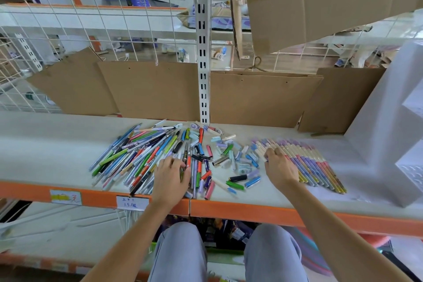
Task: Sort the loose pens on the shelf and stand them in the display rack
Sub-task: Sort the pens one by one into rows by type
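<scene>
1. The loose pens [146, 158] lie in a tangled heap on the left-centre of the shelf [45, 144], crossing one another at all angles. That is probably just how they were tipped out, with nothing sorted yet.
2. The left hand [170, 174] rests on the near right edge of that heap, fingers curled down among the pens. It seems to be pinching a dark pen [183, 167] beside its fingertips, most likely picking one out to sort, though the grip itself is partly hidden.
3. Between the two hands lies a scatter of short caps and pen pieces [238, 158], apart from the long pens, which suggests they have been set aside as a separate group.
4. To the right, a row of matching pens [306, 162] lies side by side, all slanting the same way, cream ends away from the person and coloured ends near. This neat row looks like the sorted lot.
5. The right hand [278, 167] lies on the left end of that row, fingers bent and pressing on the pens, probably squaring them up or holding them from rolling. I cannot tell whether it grips one.
6. The white display rack [389, 121] stands at the right end of the shelf, touching it. Its compartments that show hold no pens.
7. Cardboard sheets [148, 89] lean along the back, seemingly to stop pens slipping through the wire grid [91, 18].
</scene>
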